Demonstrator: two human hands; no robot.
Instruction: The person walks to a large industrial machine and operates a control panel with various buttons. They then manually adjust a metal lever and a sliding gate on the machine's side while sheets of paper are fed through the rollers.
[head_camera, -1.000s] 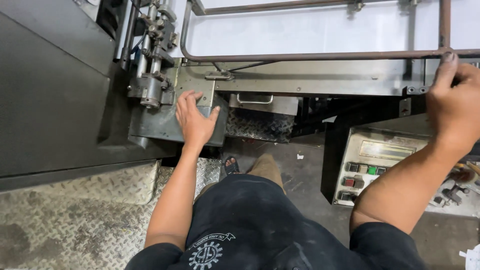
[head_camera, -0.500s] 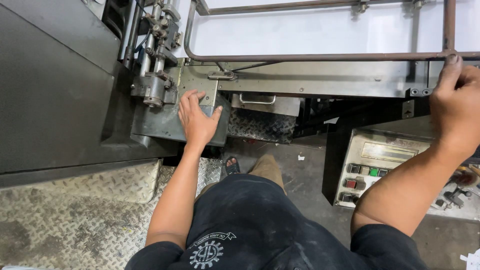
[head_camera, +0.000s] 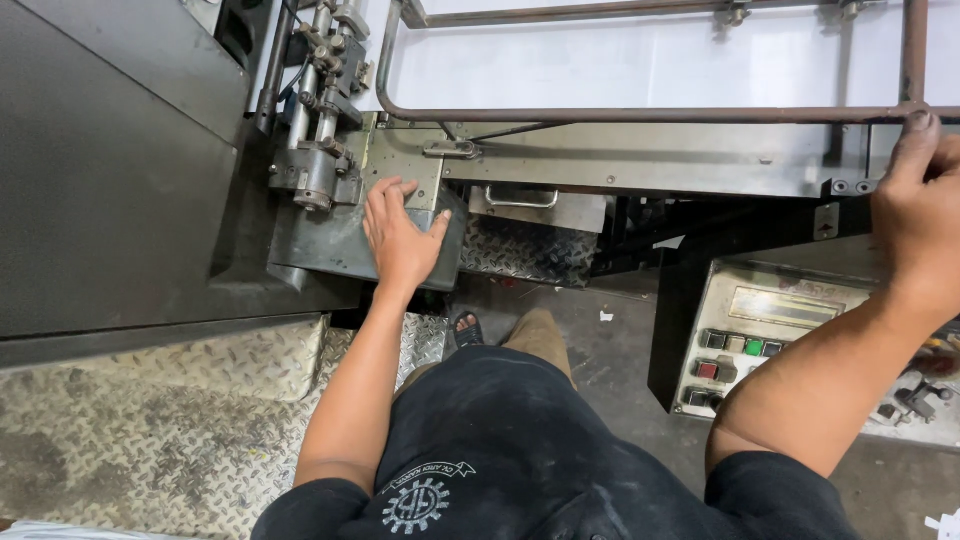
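A control panel (head_camera: 765, 335) with a row of red, green and grey buttons stands at the lower right, above the stained concrete floor (head_camera: 620, 365). Diamond-pattern tread plate (head_camera: 170, 430) covers the step at lower left. A metal pull handle (head_camera: 520, 197) sits on what seems to be a small drawer front.

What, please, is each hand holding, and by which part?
Left hand rests flat on the grey metal housing, gripping nothing. Right hand grips the rusty rail near its corner.

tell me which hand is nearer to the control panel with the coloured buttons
Right. The right hand grips the rusty rail just above the control panel. The left hand lies flat on the grey metal block, far across on the left.
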